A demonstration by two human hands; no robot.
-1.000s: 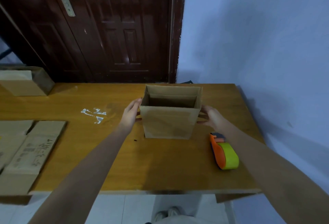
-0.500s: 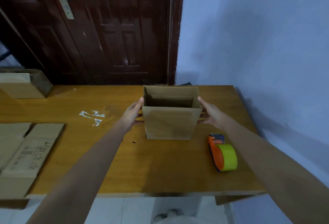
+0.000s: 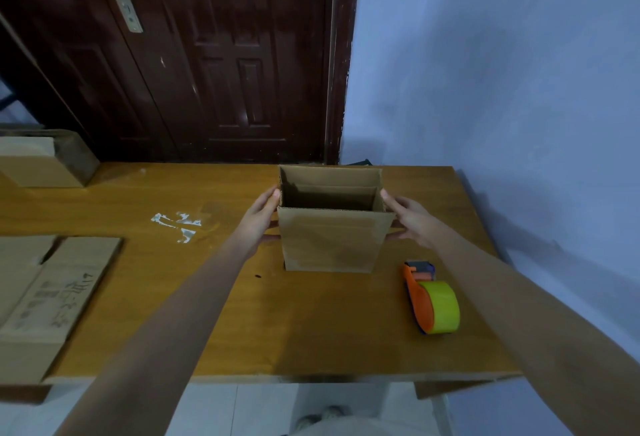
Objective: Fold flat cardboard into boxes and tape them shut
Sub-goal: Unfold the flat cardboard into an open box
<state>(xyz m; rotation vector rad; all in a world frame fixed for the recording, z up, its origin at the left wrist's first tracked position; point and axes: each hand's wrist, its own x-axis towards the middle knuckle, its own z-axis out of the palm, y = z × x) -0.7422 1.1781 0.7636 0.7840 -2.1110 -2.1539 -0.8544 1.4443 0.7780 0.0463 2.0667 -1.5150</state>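
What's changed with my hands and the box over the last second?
Both hands moved up the box's sides: the left hand and right hand now have fingertips at the top rim of the open box. Box, tape dispenser and flat cardboard stayed put.

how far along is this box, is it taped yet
Done: the box is folded up and stands on the table, top open. In hand: left hand and right hand press its sides. Left: close the top flaps and tape them; the tape dispenser lies untouched, and flat cardboard waits.
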